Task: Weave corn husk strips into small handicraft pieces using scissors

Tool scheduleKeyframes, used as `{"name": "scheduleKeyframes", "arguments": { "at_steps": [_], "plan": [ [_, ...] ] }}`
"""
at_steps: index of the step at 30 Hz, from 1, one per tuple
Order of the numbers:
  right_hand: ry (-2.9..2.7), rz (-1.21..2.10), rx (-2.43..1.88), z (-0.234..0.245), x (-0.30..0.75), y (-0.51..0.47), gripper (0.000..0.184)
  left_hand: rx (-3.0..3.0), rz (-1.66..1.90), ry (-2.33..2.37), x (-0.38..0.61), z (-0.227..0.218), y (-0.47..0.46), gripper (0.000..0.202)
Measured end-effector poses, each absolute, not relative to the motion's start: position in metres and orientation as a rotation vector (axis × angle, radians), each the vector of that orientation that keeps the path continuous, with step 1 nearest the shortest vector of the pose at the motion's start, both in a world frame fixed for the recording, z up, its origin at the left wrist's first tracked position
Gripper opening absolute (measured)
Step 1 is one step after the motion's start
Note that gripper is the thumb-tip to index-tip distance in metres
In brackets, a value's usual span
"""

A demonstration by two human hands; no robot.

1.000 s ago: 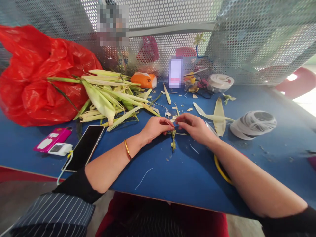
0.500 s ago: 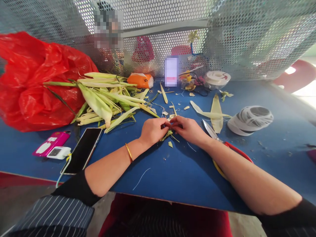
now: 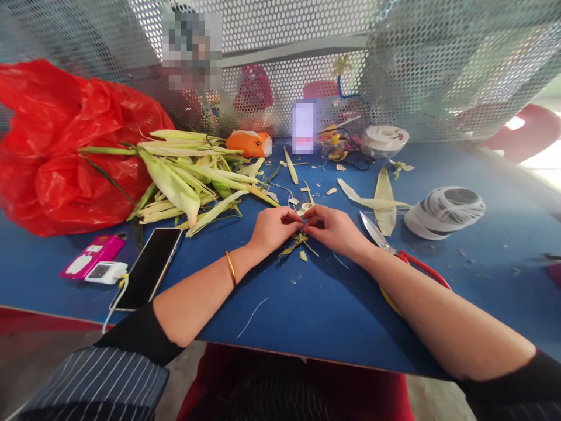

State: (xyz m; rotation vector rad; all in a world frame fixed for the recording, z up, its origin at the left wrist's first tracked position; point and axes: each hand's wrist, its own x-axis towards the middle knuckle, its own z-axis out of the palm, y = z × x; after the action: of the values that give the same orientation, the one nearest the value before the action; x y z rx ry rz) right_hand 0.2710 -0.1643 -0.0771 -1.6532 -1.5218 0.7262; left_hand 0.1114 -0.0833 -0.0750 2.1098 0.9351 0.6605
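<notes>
My left hand (image 3: 274, 231) and my right hand (image 3: 333, 231) meet at the middle of the blue table, fingertips pinched almost together. Between and just below them is a small tangled bundle of green plant strips (image 3: 293, 244); its upper part is hidden by my fingers. Any thread in the pinch is too fine to make out. A small pale husk scrap (image 3: 303, 256) lies right under the bundle. Beyond my fingertips are more husk scraps (image 3: 304, 207). Scissors (image 3: 374, 234) with red and yellow handles lie open beside my right forearm, which partly covers them.
Corn husks (image 3: 175, 181) are heaped at left against a red plastic bag (image 3: 79, 152). Nearer lie a dark phone (image 3: 149, 266) and a magenta packet (image 3: 93, 256). A white ribbon roll (image 3: 442, 213), loose husks (image 3: 384, 199) and a spool (image 3: 385, 140) sit right. Behind stands a perforated metal screen (image 3: 280, 44).
Both hands stay at the same spot, still pinched together. The green bundle below my fingers has shifted and now spreads further to the lower left.
</notes>
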Motion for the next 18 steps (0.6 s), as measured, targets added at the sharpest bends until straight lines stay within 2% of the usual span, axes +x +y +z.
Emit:
{"name": "scheduleKeyframes", "arguments": {
  "at_steps": [4, 10, 18],
  "plan": [
    [-1.487, 0.746, -1.68, -0.0739, 0.2693, -0.1648, 0.013, 1.844, 0.632, 0.873, 0.1118, -0.0786, -0.077, 0.012],
    [-1.464, 0.753, -1.684, -0.073, 0.2689, -0.1636, 0.013, 1.747, 0.606, 0.858, 0.1114, -0.0777, -0.0782, 0.017],
    [-1.434, 0.772, -1.634, -0.0763, 0.2728, -0.1627, 0.014, 1.774, 0.574, 0.843, 0.1107, -0.0767, -0.0772, 0.011]
  ]
}}
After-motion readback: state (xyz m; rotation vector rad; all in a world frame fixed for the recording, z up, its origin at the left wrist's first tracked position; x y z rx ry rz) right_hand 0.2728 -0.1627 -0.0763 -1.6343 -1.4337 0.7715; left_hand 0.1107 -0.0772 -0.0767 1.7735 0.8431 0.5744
